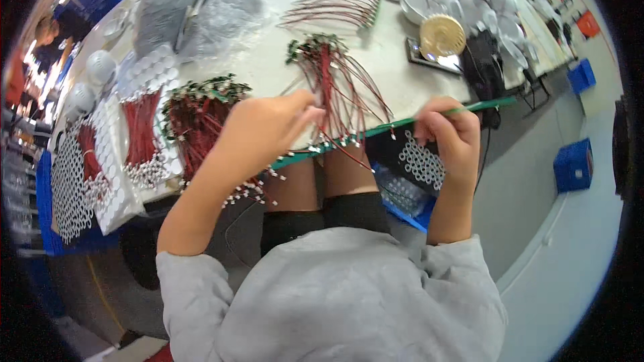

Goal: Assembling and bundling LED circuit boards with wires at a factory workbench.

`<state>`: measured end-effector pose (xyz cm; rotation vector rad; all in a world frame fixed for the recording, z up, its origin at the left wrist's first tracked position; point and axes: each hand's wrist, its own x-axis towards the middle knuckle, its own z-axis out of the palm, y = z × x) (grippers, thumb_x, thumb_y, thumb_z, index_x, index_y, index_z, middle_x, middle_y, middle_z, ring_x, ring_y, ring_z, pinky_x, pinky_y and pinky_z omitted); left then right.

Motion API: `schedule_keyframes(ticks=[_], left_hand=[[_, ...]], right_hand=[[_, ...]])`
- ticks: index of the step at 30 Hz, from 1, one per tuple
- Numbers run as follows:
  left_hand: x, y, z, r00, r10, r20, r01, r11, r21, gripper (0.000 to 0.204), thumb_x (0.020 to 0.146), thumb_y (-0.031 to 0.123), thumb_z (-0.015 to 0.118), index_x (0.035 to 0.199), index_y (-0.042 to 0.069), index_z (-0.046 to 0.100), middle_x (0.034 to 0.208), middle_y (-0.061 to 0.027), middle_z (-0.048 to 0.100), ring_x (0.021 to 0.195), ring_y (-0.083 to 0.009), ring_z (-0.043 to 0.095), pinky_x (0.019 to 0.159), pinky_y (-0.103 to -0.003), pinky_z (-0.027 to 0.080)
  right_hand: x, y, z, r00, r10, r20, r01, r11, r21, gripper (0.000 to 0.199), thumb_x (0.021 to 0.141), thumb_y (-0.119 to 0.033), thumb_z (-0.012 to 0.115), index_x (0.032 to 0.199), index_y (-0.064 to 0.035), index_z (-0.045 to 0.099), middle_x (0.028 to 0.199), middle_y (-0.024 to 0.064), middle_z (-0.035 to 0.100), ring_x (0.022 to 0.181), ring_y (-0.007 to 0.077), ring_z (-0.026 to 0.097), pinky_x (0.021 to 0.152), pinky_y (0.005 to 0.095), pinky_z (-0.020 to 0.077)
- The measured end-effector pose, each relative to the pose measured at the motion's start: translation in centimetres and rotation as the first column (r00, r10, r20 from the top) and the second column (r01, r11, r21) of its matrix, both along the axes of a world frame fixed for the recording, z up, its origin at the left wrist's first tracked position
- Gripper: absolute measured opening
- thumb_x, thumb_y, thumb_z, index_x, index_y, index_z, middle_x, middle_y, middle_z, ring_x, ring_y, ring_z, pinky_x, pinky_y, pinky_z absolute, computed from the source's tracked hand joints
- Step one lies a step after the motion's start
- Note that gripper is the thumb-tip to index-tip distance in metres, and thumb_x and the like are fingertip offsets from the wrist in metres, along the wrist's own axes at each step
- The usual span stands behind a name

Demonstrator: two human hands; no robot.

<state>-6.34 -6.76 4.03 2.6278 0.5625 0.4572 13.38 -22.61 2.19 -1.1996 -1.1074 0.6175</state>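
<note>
Two hands on long thin green circuit-board strip (pixel 402 123) at near tabletop (pixel 396 80) edge: left hand (pixel 268 127) pinching red lead wires (pixel 339 87) hanging from strip, right hand (pixel 451 135) clenched on strip's right part. Step judged: wire handling on strip; next move needs steady strip.

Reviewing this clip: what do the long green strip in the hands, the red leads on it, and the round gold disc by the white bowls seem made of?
The long green strip, held by the left hand and right hand, looks like rigid matte circuit board: thin, straight, green. The red leads look like plastic-insulated wire, bending freely. The round gold disc has a metallic, finely ribbed sheen, probably metal; coated plastic is possible.
</note>
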Motion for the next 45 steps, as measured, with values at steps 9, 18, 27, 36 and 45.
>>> schedule_keyframes(ticks=[9, 18, 27, 36, 45], left_hand=[[2.5, 4.4, -4.4, 0.933, 0.248, -0.261, -0.241, 0.969, 0.058, 0.029, 0.078, 0.021, 0.051, 0.100, 0.002, 0.045, 0.062, -0.0183, 0.053, 0.060, -0.0321, 0.053, 0.057, -0.037, 0.041], [4.0, 5.9, -7.3, 0.952, 0.239, -0.191, -0.229, 0.971, 0.074, 0.016, 0.075, 0.013, 0.051, 0.077, -0.003, 0.053, 0.070, -0.0219, 0.055, 0.067, -0.0354, 0.055, 0.062, -0.039, 0.043], [3.0, 5.9, -5.1, 0.988, 0.141, -0.058, -0.128, 0.975, 0.182, 0.014, 0.078, 0.011, 0.048, 0.081, -0.003, 0.050, 0.067, -0.0186, 0.054, 0.059, -0.0297, 0.055, 0.057, -0.035, 0.042], [4.8, 9.5, -3.7, 0.944, 0.113, 0.310, -0.210, 0.931, 0.298, 0.010, 0.079, 0.009, 0.047, 0.083, 0.000, 0.050, 0.077, -0.0163, 0.054, 0.067, -0.0326, 0.053, 0.058, -0.036, 0.044], [9.3, 5.0, -5.4, 0.989, 0.121, -0.086, -0.076, 0.909, 0.410, 0.021, 0.074, 0.025, 0.052, 0.078, 0.005, 0.051, 0.074, -0.0124, 0.054, 0.066, -0.0279, 0.056, 0.054, -0.037, 0.046]], right_hand=[[3.8, -11.4, -18.9, 0.783, -0.414, 0.464, 0.586, 0.741, -0.328, 0.009, 0.072, -0.007, 0.050, 0.075, -0.0006, 0.056, 0.065, 0.0105, 0.055, 0.053, 0.0157, 0.051, 0.048, 0.0247, 0.0387], [5.2, -17.5, -37.3, 0.949, -0.115, 0.294, 0.314, 0.231, -0.921, 0.044, 0.066, -0.026, 0.062, 0.101, -0.0014, 0.050, 0.091, 0.0216, 0.056, 0.088, 0.0347, 0.053, 0.076, 0.0380, 0.0422], [4.1, -12.0, -29.0, 0.917, -0.224, 0.331, 0.398, 0.596, -0.698, 0.024, 0.072, -0.016, 0.054, 0.090, 0.0003, 0.054, 0.078, 0.0192, 0.058, 0.073, 0.0307, 0.057, 0.066, 0.0353, 0.0439], [3.5, -5.1, -13.8, 0.864, -0.441, 0.242, 0.489, 0.849, -0.198, 0.014, 0.077, -0.001, 0.046, 0.086, -0.0001, 0.056, 0.072, 0.0083, 0.059, 0.060, 0.0114, 0.054, 0.054, 0.0217, 0.0425], [2.2, 5.4, -7.6, 0.717, -0.328, 0.615, 0.420, 0.907, -0.007, 0.029, 0.072, -0.017, 0.055, 0.095, -0.0008, 0.049, 0.096, 0.0175, 0.050, 0.090, 0.0312, 0.046, 0.079, 0.0362, 0.0360]])
